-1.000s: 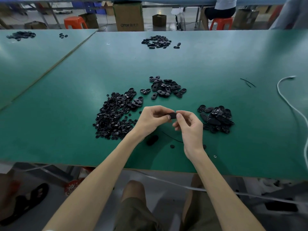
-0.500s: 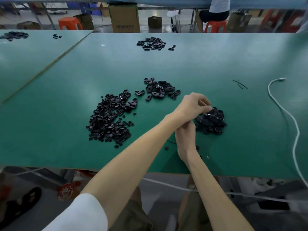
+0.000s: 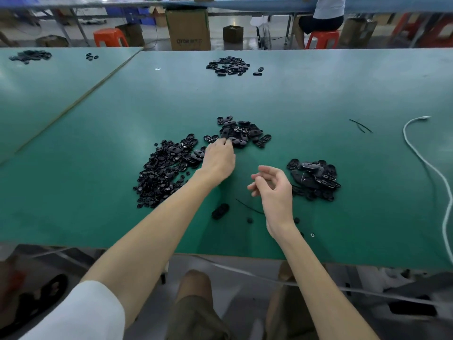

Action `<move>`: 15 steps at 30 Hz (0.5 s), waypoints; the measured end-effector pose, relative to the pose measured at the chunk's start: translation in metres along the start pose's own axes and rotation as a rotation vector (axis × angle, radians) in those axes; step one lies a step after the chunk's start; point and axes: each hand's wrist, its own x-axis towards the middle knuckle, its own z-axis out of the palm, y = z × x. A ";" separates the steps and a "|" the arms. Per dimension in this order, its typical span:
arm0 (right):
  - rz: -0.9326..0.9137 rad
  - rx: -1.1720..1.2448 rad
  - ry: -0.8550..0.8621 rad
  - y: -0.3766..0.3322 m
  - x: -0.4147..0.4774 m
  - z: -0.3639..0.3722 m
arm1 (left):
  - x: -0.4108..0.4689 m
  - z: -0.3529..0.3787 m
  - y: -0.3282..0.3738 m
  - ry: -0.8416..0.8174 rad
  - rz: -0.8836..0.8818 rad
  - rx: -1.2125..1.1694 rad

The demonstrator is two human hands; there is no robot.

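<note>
Fingers (image 3: 220, 143) of the left hand (image 3: 219, 158) curl into the pile (image 3: 241, 133) for a piece, pinch unclear; right hand (image 3: 274, 186) hangs slack, empty, just short of it.

The back of the left hand (image 3: 218, 160) covers its fingers where they meet the middle pile (image 3: 241, 133), so whether they pinch a piece cannot be told. The white cable (image 3: 421, 153) leaves by the frame's right edge. At upper right a seated person (image 3: 326, 13) is cut off above the waist. The far pile (image 3: 30, 55) at upper left is blurred.
</note>
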 end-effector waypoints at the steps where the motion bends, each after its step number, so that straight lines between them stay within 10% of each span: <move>1: 0.002 0.002 0.000 0.000 0.000 0.000 | -0.003 0.003 -0.005 -0.007 0.006 0.035; 7: 0.005 -0.001 -0.002 -0.001 -0.001 0.001 | -0.020 0.006 -0.018 0.148 0.097 -0.087; 15: -0.047 -0.219 -0.204 -0.002 -0.007 0.004 | -0.020 -0.007 -0.027 -0.061 -0.056 -0.177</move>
